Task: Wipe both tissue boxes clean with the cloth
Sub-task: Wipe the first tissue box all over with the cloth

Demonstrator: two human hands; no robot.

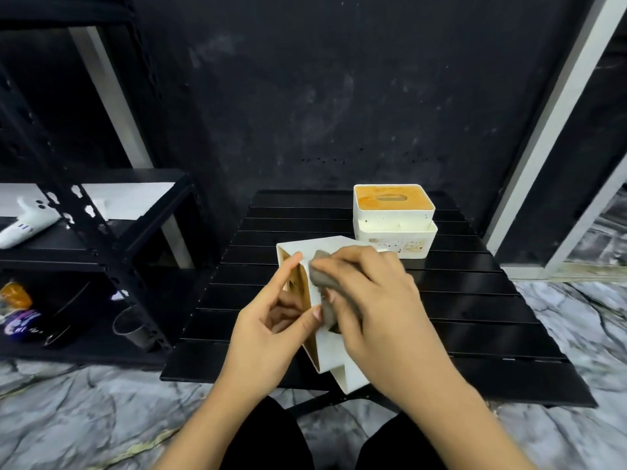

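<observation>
My left hand (pixel 271 320) grips a white tissue box (pixel 327 347) tipped on its side above the near part of the black slatted table (pixel 458 317), its wooden lid facing left. My right hand (pixel 369 300) presses a grey cloth (pixel 322 276) against the box's upward white side. A second white tissue box (pixel 395 228) with an orange-stained wooden lid stands upright at the table's far edge, its front speckled with brown dirt.
A black metal shelf rack (pixel 91 225) stands to the left, holding a white handheld device (pixel 23 225), a metal cup (pixel 130 325) and packets. A dark wall rises behind the table. Marble-pattern floor (pixel 84 412) surrounds it; my knees sit under the near edge.
</observation>
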